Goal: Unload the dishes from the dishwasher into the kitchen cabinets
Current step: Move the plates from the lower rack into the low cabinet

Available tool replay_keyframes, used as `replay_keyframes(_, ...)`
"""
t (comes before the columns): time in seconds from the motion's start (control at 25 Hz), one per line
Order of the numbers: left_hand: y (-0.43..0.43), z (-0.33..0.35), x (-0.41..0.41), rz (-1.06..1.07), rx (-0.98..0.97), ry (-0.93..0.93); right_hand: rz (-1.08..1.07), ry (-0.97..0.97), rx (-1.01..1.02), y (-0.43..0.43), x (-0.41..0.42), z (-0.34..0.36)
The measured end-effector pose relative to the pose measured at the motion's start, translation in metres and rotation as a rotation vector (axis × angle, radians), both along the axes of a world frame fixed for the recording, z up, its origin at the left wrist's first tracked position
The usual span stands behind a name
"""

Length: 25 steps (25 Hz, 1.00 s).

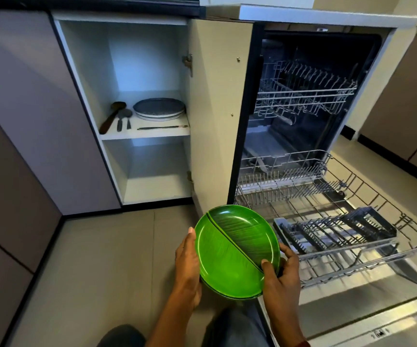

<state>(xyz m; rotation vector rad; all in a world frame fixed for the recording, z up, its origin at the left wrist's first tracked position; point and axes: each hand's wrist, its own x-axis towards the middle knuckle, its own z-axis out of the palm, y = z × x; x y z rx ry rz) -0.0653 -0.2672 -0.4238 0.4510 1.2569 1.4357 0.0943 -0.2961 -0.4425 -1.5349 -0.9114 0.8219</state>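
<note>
My left hand [188, 267] and right hand [281, 278] hold the green leaf-pattern plates [235, 249] by opposite rims, fingers [287, 252] clasped round the edges, above the floor just left of the dishwasher's pulled-out lower rack [352, 236]. Farther off, the open cabinet's shelf [152, 134] carries grey plates [159, 108], a wooden ladle [111, 117] and a knife [162, 127].

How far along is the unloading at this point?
Mostly done. Done: grey plates, a wooden ladle and cutlery lie on the cabinet shelf, and the pulled-out lower rack looks bare. In hand: the left hand and right hand hold green plates between them. Left: shelving these. A utensil or two may sit in the upper rack, but that is hard to tell.
</note>
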Motion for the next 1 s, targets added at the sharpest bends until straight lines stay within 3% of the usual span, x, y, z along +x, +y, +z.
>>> replay_keyframes(0.68,0.012,0.02,-0.106,0.227,0.015,-0.02,0.186,0.21,0.141,0.036,-0.095,0.021)
replay_keyframes(0.84,0.044,0.053,-0.142,0.262,0.159,0.08,0.304,0.313,0.112,0.064,-0.123,0.044)
replay_keyframes(1.0,0.089,0.084,-0.172,0.283,0.201,0.158,0.326,0.24,0.117,0.103,-0.149,0.068)
